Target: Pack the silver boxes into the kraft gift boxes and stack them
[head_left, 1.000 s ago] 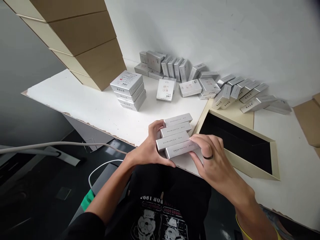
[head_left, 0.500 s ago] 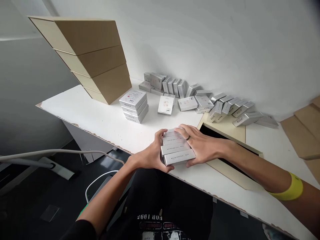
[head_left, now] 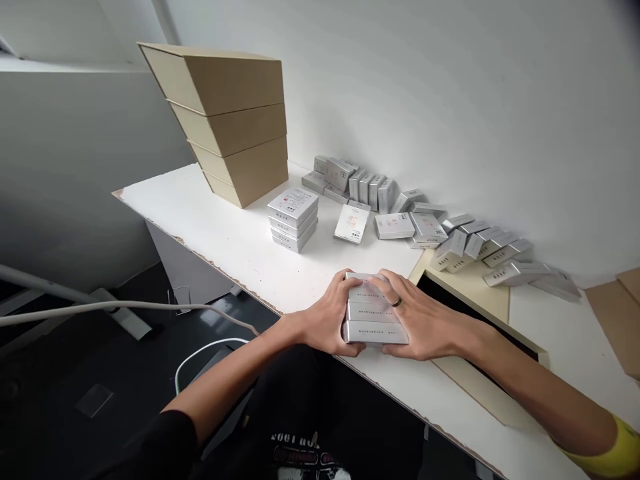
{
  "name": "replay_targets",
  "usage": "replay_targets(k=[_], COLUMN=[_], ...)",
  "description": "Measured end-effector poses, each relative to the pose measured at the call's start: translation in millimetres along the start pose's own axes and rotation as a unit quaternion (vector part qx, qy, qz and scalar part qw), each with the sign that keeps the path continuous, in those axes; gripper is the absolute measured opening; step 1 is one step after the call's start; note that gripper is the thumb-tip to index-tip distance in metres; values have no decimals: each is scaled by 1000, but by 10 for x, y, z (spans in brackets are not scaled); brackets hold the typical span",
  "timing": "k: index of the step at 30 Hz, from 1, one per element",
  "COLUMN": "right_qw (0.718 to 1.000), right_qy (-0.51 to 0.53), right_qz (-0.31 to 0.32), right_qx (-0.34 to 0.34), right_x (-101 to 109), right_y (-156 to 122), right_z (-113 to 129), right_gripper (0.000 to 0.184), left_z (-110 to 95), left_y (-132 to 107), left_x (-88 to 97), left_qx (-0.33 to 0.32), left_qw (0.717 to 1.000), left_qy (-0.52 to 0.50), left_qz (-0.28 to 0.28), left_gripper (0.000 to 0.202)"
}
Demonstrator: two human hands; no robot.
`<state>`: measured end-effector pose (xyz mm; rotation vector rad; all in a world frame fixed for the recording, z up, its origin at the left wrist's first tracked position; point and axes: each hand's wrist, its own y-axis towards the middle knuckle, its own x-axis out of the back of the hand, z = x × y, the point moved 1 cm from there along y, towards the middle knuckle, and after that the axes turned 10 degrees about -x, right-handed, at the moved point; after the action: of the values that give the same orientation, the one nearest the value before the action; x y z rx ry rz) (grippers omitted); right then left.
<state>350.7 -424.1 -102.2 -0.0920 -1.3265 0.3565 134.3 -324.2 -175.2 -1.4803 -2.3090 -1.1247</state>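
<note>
A row of small silver boxes (head_left: pixel 374 330) stands on edge at the near edge of the white table (head_left: pixel 210 220). My left hand (head_left: pixel 327 321) wraps around the row's left end. My right hand (head_left: pixel 420 320), with a dark ring on one finger, lies over its top and right end. Both hands press the boxes together. An open beige tray with a black inside (head_left: pixel 467 307) lies just to the right of the row.
A short stack of silver boxes (head_left: pixel 294 219) stands farther back. Several more boxes (head_left: pixel 425 223) lie scattered along the wall. Stacked tan cartons (head_left: pixel 233 120) fill the back left corner. Flat brown cardboard (head_left: pixel 617 313) lies at the far right. Cables (head_left: pixel 125 308) run below the table.
The fanned-out boxes have been squared into a tighter row. My right hand moved from the near end onto the top. The camera view shifted left and up.
</note>
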Motion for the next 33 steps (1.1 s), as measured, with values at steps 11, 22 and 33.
replay_targets(k=[11,22,33], right_qw=[979,968,964], right_qy=[128,202,225], right_qz=[-155,-146,-136], right_qx=[-22,-41,-35], right_x=[34,-300,-476], right_y=[-155,-343,-654], right_z=[432,245,152], right_gripper=[98,92,81], left_z=[-594,18,417], left_y=[-811,-288,-401], left_x=[747,1872,2358], left_qx=[245,376,188], left_qw=[738,596,873], left_qy=[-188,-228,279], left_qz=[-600,-672,-353], left_gripper=[84,43,92])
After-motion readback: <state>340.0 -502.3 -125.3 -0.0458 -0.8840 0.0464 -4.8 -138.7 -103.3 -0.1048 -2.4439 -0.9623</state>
